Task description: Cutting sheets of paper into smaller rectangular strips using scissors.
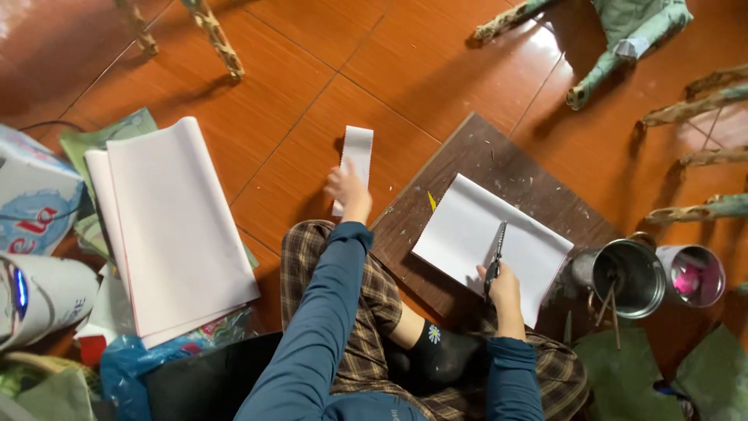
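Paper strip (356, 164): our left hand (348, 189) pinches it off the floor (312, 93). Scissors (494, 260): our right hand (505, 284) grips them shut over the sheet (467, 226) on the board (483, 156), blades resting.

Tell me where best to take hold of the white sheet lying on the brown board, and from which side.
Probably its far left corner. The white sheet lies flat on the brown board, and the right hand with the scissors covers the near edge, so come from the left with a pinch grip; the left hand holds a paper strip.
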